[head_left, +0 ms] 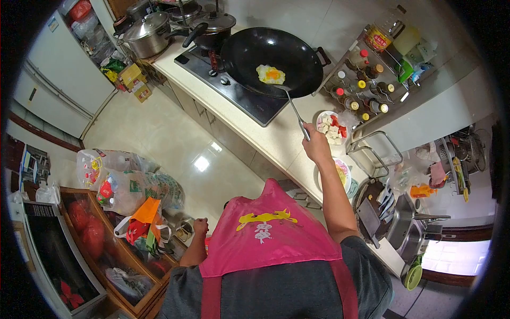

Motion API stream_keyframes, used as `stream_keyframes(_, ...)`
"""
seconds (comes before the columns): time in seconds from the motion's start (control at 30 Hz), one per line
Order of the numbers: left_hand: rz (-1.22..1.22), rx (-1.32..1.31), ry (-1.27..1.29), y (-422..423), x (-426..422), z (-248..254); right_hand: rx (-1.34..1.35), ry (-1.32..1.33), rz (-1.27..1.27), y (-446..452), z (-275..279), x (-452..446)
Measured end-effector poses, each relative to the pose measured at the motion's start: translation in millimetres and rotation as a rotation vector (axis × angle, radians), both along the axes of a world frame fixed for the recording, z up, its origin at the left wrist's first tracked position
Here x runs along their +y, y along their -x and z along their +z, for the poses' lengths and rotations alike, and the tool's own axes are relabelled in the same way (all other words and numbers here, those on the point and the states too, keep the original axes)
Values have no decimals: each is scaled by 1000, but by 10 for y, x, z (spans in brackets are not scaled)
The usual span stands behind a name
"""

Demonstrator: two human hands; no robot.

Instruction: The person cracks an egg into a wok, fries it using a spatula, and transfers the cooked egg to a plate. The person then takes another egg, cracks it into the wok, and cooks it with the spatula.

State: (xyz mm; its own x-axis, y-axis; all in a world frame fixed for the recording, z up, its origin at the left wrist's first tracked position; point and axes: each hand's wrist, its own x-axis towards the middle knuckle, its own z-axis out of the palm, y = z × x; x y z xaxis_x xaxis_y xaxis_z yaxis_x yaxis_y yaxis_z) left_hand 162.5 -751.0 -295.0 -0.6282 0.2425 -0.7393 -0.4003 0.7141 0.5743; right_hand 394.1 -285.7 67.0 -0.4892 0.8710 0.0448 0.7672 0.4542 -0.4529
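My right hand point(317, 144) is closed around the handle of a metal spatula point(294, 106). The spatula's head rests inside a large black wok point(249, 50), at the lower edge of a fried egg point(270, 74) with a yolk that shows orange. Under the wok is a black gas stove point(255, 103). Close to my right wrist stands a plate of white cubes and red pieces point(332, 127). Another bowl point(344, 173) with yellowish food is partly behind my forearm. My left hand point(201, 226) hangs at my side, fingers curled, with nothing visible in it.
A lidded pot point(210, 26) and a steel pot point(147, 34) stand left of the wok. To the right is a rack of seasoning bottles point(366, 87), then a metal stand point(377, 154), a knife block area and a sink point(406, 223). Bagged goods point(138, 186) lie behind on the left.
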Motion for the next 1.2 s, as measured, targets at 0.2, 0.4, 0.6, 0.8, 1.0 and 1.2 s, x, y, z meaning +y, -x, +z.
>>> stream_keyframes(0.2, 8, 5, 0, -2, 10, 23, -5, 8, -8, -2, -2, 1)
stream_keyframes(0.4, 20, 0, -3, 2, 4, 2, 6, 3, -5, -8, -15, 2)
stream_keyframes(0.6, 29, 28, 1, -40, 8, 16, 9, 0, -7, -6, -35, 10)
stream_keyframes(0.8, 24, -3, 27, -29, 9, 24, 16, -8, -5, -9, -49, 6)
stream_keyframes(1.0, 46, -28, -17, -33, 0, 51, 25, -11, -6, -19, -88, 22)
stream_keyframes(1.2, 52, -32, -41, -35, -1, 40, 11, 8, -12, -5, -52, 5)
